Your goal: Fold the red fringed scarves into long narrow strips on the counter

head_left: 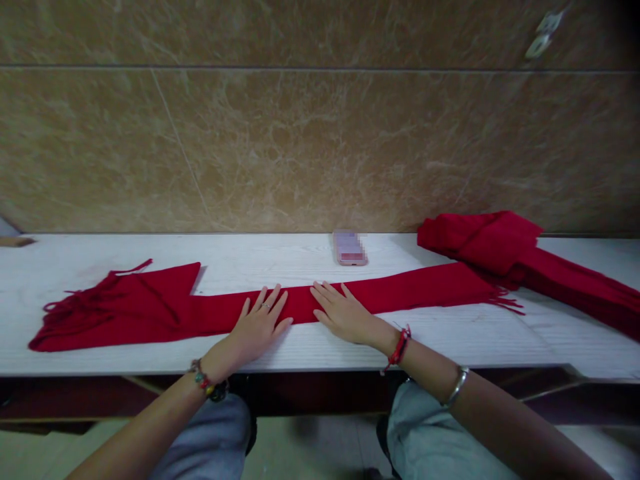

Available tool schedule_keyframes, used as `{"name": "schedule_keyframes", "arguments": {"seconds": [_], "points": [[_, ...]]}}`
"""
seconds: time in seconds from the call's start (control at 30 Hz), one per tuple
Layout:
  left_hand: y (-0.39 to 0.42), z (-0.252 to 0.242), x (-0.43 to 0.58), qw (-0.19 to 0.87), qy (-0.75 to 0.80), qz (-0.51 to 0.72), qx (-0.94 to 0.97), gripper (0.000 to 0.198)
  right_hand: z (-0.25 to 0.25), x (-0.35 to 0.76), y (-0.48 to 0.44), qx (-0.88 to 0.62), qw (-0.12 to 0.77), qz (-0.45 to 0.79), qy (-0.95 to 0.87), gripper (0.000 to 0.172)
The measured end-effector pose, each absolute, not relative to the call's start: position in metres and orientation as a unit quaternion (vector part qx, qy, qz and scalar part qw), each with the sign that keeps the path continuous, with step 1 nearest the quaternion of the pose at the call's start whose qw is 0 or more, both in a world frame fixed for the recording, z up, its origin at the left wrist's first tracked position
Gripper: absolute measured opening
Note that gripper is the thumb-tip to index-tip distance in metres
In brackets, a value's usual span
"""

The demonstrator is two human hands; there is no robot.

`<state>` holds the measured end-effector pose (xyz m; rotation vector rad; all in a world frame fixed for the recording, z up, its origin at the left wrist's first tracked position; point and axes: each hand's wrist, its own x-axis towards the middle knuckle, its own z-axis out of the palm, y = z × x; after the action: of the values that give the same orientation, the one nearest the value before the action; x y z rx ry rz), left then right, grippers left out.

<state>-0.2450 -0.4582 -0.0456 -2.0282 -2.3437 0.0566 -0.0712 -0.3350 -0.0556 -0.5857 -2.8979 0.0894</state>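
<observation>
A: Hands?
B: Left hand (263,328) and right hand (345,315) both flat and fully splayed on the red scarf (301,307), gripping nothing.
A: Scarf's place?
B: On the table (260,257), near side of the phone (350,248), stretching to either side of it.
A: Progress?
B: Middle looks folded narrow; wide end left of the phone seems unfinished.
A: Look?
B: Flat midway, rumpled and fringed at that end. Red cloth (483,241) heaped right of the phone.

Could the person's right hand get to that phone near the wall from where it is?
Most likely yes. The right hand lies on the long red scarf, with the phone just beyond on the white table. Nothing upright seems to stand between them.
</observation>
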Motion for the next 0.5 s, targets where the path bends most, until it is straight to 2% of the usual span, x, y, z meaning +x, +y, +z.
{"name": "schedule_keyframes", "arguments": {"seconds": [0.2, 0.37, 0.5], "points": [[-0.465, -0.053, -0.261, -0.016, -0.753, 0.025, -0.657, 0.056, -0.055, -0.045, -0.325, -0.22, 0.064, 0.031, -0.973, 0.052], [-0.462, -0.045, -0.259, 0.071, -0.687, -0.021, -0.723, 0.041, -0.053, -0.024, -0.315, -0.148, 0.088, -0.013, -0.985, 0.045], [-0.457, -0.03, -0.247, 0.121, -0.646, 0.037, -0.753, 0.029, -0.056, -0.02, -0.309, -0.097, 0.099, -0.09, -0.986, 0.033]]}}
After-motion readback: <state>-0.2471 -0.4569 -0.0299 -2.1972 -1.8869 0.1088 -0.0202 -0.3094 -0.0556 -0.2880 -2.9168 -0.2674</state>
